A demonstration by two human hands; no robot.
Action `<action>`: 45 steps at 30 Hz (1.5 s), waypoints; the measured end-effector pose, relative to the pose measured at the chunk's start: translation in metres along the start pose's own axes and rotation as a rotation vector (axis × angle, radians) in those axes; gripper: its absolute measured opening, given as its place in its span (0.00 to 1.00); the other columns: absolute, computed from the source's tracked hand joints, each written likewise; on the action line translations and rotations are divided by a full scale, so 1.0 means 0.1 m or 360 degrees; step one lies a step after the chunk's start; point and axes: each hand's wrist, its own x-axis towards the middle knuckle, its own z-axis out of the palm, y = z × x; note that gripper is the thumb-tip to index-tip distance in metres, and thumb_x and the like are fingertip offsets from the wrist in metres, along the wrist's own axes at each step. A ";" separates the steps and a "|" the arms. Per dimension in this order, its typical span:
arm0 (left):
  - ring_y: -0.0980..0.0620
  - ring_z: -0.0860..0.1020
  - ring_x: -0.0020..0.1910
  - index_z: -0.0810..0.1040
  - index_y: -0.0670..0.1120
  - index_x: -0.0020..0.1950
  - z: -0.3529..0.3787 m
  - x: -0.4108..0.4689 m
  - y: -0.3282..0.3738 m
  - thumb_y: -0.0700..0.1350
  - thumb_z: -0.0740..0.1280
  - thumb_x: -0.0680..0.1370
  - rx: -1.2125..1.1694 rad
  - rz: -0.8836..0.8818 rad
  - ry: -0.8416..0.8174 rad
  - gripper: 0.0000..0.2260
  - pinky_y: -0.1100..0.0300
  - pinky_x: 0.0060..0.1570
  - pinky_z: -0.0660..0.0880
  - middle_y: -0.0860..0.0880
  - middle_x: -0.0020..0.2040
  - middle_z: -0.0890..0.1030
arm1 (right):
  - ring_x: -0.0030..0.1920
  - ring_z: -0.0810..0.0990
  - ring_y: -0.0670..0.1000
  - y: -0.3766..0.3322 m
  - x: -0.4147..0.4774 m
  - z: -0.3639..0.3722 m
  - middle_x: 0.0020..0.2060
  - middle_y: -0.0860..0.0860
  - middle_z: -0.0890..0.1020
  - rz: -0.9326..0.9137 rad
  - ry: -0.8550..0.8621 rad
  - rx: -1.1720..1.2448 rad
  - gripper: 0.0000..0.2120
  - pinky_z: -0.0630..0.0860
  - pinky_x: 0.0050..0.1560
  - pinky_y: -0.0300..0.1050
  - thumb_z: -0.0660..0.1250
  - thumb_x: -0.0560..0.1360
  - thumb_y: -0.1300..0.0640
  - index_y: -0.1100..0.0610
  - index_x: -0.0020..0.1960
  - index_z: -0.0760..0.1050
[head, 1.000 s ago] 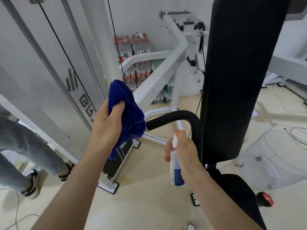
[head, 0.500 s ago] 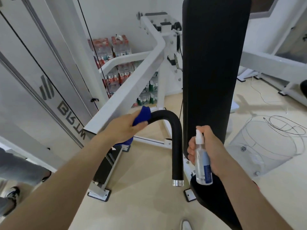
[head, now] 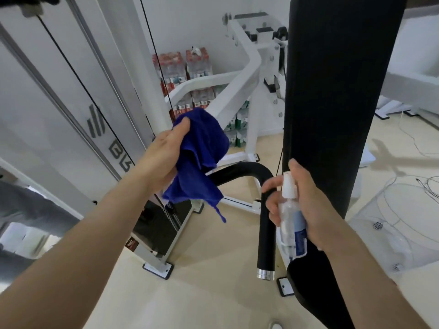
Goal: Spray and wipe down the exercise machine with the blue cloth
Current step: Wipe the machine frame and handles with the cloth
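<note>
I am gripping the bunched blue cloth (head: 199, 157) in my left hand (head: 164, 157), lifted just above the machine's curved black handle (head: 266, 210). My right hand (head: 306, 205) is wrapping the clear spray bottle (head: 291, 219), forefinger over its white nozzle, just beside the handle's downward leg.

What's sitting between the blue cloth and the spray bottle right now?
In the head view, the curved black padded handle arcs between the bunched blue cloth in the left hand and the clear spray bottle in the right hand.
</note>
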 end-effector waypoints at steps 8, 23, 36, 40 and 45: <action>0.50 0.82 0.49 0.78 0.47 0.53 0.19 -0.09 0.20 0.58 0.52 0.81 -0.0064 0.0078 -0.0259 0.20 0.58 0.51 0.79 0.48 0.48 0.85 | 0.30 0.75 0.48 -0.51 0.52 0.63 0.28 0.48 0.78 -0.0663 0.0242 -0.0681 0.05 0.76 0.34 0.55 0.73 0.70 0.56 0.56 0.41 0.78; 0.52 0.82 0.46 0.80 0.47 0.54 0.20 0.36 0.74 0.27 0.61 0.76 0.0098 0.0647 0.0047 0.18 0.55 0.49 0.81 0.49 0.46 0.84 | 0.38 0.81 0.60 -1.12 0.58 0.26 0.37 0.61 0.82 -0.0987 0.0618 -0.1116 0.10 0.80 0.41 0.58 0.68 0.74 0.54 0.62 0.44 0.79; 0.55 0.81 0.51 0.86 0.48 0.47 -0.01 0.22 0.28 0.27 0.62 0.73 0.0616 0.0349 -0.0303 0.20 0.62 0.54 0.77 0.51 0.46 0.86 | 0.33 0.78 0.56 -0.93 0.94 0.50 0.38 0.63 0.80 -0.0186 -0.0438 -0.1011 0.15 0.76 0.40 0.52 0.70 0.71 0.64 0.58 0.58 0.77; 0.64 0.80 0.49 0.82 0.50 0.57 -0.13 0.13 0.27 0.29 0.64 0.76 0.0920 0.0454 -0.0289 0.19 0.70 0.49 0.77 0.57 0.50 0.83 | 0.33 0.78 0.54 -0.89 1.04 0.49 0.39 0.59 0.83 -0.0157 -0.0321 -0.1338 0.09 0.77 0.41 0.52 0.71 0.71 0.61 0.60 0.51 0.79; 0.48 0.77 0.53 0.75 0.51 0.64 -0.25 0.22 0.17 0.40 0.68 0.77 0.1868 0.0466 -0.0167 0.16 0.57 0.50 0.73 0.49 0.55 0.80 | 0.30 0.78 0.50 -1.01 1.06 0.44 0.33 0.55 0.81 -0.0465 0.0073 -0.1408 0.09 0.79 0.39 0.49 0.72 0.70 0.60 0.62 0.49 0.80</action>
